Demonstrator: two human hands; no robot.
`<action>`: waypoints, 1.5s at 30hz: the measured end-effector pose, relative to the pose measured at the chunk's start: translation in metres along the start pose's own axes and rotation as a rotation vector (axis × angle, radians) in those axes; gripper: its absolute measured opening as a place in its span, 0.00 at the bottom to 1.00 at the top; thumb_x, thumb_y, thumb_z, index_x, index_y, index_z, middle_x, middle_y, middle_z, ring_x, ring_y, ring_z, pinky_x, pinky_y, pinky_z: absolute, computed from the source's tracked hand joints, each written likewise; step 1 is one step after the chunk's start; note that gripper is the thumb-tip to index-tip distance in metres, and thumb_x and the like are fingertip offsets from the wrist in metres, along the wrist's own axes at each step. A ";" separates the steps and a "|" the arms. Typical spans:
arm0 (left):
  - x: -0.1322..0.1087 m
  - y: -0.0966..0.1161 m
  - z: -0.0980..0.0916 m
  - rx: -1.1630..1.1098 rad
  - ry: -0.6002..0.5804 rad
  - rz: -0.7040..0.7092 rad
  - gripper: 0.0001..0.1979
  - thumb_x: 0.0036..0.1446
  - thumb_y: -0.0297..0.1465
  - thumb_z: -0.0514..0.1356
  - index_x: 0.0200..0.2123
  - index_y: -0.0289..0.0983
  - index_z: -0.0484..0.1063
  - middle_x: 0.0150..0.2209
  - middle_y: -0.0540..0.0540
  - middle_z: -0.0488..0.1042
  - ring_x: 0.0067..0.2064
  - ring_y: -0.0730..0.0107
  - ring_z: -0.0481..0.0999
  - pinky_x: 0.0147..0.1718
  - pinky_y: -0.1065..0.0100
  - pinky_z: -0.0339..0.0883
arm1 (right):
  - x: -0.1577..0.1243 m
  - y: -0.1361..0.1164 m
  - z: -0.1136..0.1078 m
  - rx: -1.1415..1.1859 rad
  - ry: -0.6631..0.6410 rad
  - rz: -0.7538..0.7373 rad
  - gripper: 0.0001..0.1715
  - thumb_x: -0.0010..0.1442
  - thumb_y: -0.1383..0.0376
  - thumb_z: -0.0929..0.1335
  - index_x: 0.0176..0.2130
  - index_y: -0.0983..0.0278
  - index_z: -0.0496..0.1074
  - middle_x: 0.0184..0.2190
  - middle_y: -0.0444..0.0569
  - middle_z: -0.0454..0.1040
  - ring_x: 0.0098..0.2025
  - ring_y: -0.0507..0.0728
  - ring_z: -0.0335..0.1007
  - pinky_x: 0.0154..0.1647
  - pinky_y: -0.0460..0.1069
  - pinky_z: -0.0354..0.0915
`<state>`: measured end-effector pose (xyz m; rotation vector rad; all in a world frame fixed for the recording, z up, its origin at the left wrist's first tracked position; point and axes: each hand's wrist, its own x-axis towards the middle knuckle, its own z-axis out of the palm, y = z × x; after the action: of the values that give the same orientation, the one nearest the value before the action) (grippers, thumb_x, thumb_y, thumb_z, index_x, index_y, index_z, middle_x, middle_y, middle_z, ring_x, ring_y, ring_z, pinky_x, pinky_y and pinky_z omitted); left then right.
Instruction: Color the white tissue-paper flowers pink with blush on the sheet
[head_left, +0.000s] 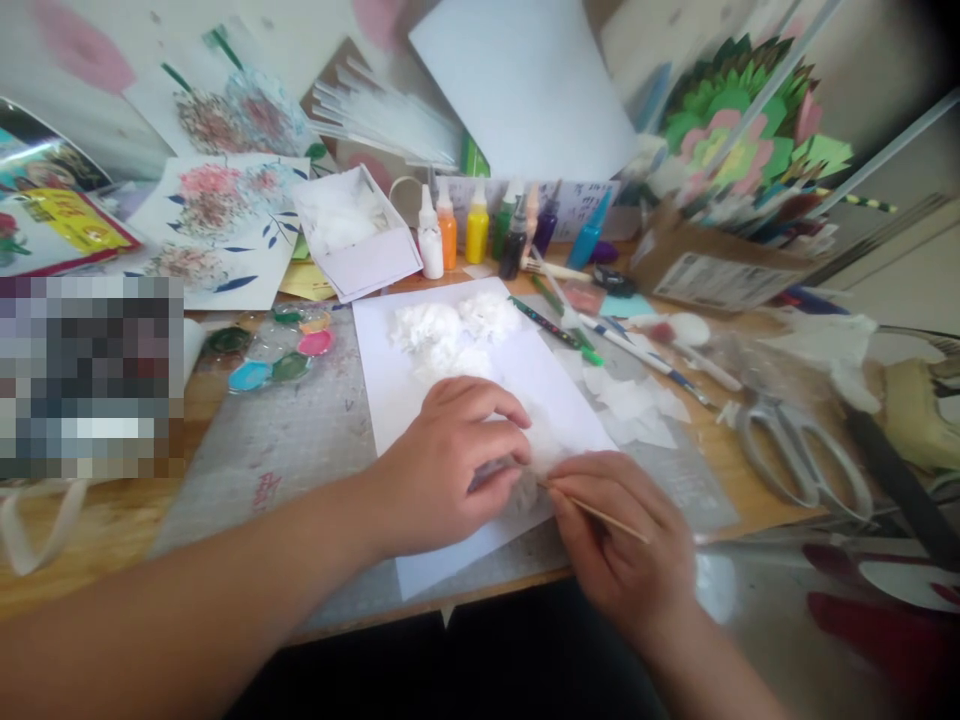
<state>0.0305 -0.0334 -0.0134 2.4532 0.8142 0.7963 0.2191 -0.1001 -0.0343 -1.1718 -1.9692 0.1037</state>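
My right hand (pixel 626 535) pinches a thin wooden stick (pixel 611 522), its tip pointing toward my left hand. The fingers of my left hand (pixel 457 460) are curled around a blurred, thin whitish piece (pixel 529 490) that looks like tissue paper; the stick's tip meets it. Both hands are over the lower part of a white sheet of paper (pixel 405 560). Fluffy white crumpled clumps (pixel 435 335) lie on the sheet's upper part, just beyond my left hand.
A grey cutting mat (pixel 315 420) lies under the sheet. To the left is a paint palette (pixel 289 345). Several paint bottles (pixel 476 228) stand behind, beside a white box (pixel 375 265). White tissue scraps (pixel 634 400), brushes (pixel 637 350) and grey scissors (pixel 802 450) lie right.
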 end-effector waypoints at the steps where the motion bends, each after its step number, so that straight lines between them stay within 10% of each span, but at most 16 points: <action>1: 0.000 0.000 -0.001 0.006 0.025 0.008 0.06 0.56 0.24 0.57 0.34 0.39 0.73 0.43 0.46 0.73 0.49 0.63 0.69 0.53 0.55 0.59 | 0.001 0.000 0.001 -0.005 0.010 0.008 0.08 0.57 0.74 0.67 0.36 0.62 0.70 0.32 0.49 0.76 0.35 0.55 0.72 0.37 0.52 0.68; 7: -0.001 0.001 -0.006 0.118 0.156 0.087 0.12 0.56 0.19 0.53 0.36 0.37 0.74 0.40 0.45 0.74 0.44 0.65 0.71 0.46 0.58 0.66 | 0.000 0.007 -0.002 0.220 0.123 0.140 0.07 0.57 0.73 0.67 0.33 0.62 0.73 0.31 0.48 0.76 0.36 0.56 0.72 0.39 0.53 0.66; 13: -0.024 0.024 0.000 0.362 -0.050 0.022 0.17 0.60 0.30 0.56 0.52 0.35 0.69 0.55 0.37 0.70 0.55 0.55 0.68 0.53 0.51 0.65 | -0.006 0.021 0.004 0.764 0.731 0.465 0.06 0.56 0.68 0.68 0.28 0.62 0.74 0.29 0.45 0.75 0.37 0.56 0.70 0.42 0.53 0.63; 19: -0.042 0.044 0.016 0.446 -0.162 -0.042 0.22 0.58 0.33 0.60 0.55 0.36 0.67 0.61 0.39 0.66 0.61 0.51 0.63 0.58 0.45 0.59 | -0.006 0.023 0.007 0.632 0.655 0.566 0.08 0.55 0.61 0.70 0.29 0.64 0.75 0.30 0.47 0.75 0.37 0.56 0.70 0.41 0.52 0.63; 28: -0.064 0.044 0.009 0.512 0.056 -0.019 0.16 0.60 0.28 0.54 0.51 0.36 0.68 0.54 0.38 0.72 0.56 0.58 0.69 0.56 0.51 0.63 | -0.006 0.015 0.000 0.609 0.561 0.553 0.11 0.58 0.59 0.68 0.31 0.64 0.74 0.32 0.48 0.76 0.37 0.56 0.71 0.40 0.53 0.65; 34: -0.045 0.050 0.024 0.604 -0.187 -0.270 0.35 0.59 0.39 0.56 0.65 0.33 0.49 0.67 0.36 0.53 0.67 0.51 0.52 0.62 0.47 0.54 | -0.006 0.014 -0.003 0.736 0.596 0.490 0.08 0.59 0.62 0.68 0.31 0.63 0.73 0.31 0.47 0.75 0.37 0.56 0.71 0.40 0.51 0.65; 45: -0.046 0.047 0.021 0.582 -0.250 -0.250 0.31 0.61 0.39 0.55 0.65 0.44 0.52 0.68 0.40 0.48 0.67 0.50 0.51 0.61 0.49 0.55 | -0.013 0.019 0.000 1.135 0.675 0.451 0.05 0.61 0.67 0.67 0.35 0.60 0.73 0.35 0.44 0.74 0.44 0.54 0.68 0.45 0.50 0.63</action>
<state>0.0321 -0.1016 -0.0206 2.7735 1.3658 0.1610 0.2351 -0.0989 -0.0510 -0.6814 -0.7603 0.8197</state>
